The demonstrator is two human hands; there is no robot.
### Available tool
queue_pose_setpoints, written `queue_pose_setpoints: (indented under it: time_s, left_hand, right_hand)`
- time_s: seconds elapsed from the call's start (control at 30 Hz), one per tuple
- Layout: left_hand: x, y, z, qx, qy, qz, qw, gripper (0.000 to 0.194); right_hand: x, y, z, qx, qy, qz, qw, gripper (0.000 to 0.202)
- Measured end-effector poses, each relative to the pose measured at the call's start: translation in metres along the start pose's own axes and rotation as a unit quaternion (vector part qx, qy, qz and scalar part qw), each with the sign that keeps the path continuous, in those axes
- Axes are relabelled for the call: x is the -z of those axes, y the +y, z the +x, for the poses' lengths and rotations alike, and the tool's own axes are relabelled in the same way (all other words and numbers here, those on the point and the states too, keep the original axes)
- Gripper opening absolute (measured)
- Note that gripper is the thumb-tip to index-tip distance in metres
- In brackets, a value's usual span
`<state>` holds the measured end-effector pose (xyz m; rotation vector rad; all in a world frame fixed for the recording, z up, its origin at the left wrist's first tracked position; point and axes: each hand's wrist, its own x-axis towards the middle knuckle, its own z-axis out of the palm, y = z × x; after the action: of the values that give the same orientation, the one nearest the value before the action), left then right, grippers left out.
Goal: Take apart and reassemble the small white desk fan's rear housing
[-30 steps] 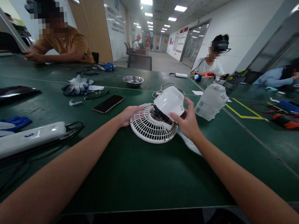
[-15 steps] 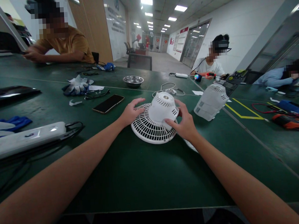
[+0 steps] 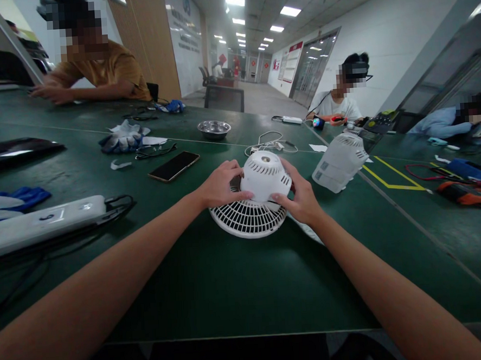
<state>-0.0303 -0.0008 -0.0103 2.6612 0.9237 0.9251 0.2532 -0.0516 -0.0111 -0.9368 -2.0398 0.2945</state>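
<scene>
Fingers (image 3: 244,195) of my left hand (image 3: 220,186) close around the left side of the white vented housing (image 3: 265,178); my right hand (image 3: 303,198) grips its right side. Both thumbs rest along the near lower edge; I cannot see all of the far fingertips. The housing stands narrow end up over the round white grille (image 3: 249,225), which lies on the green bench (image 3: 231,289), in the middle, in front of me. I cannot tell whether it is fully seated.

Just beyond: a looped white cable (image 3: 279,144). Left of the grille: a dark phone (image 3: 174,166), then a white elongated device (image 3: 59,221) near the left side. Farther: a metal bowl (image 3: 214,130). To the right: a translucent white part (image 3: 339,166), then yellow tape (image 3: 406,188). Far left, a person in a tan shirt (image 3: 117,70) sits at the bench.
</scene>
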Motion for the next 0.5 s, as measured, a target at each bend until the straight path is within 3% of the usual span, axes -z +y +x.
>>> queue_pose_setpoints:
  time_s: [0.5]
  left_hand:
    - [-0.0068,-0.0049,-0.0021,0.028,-0.008,-0.068,0.997,0.07]
  right_hand:
    - [-0.0022,-0.008,0.0018,-0.013,-0.025,-0.032,0.999,0.092]
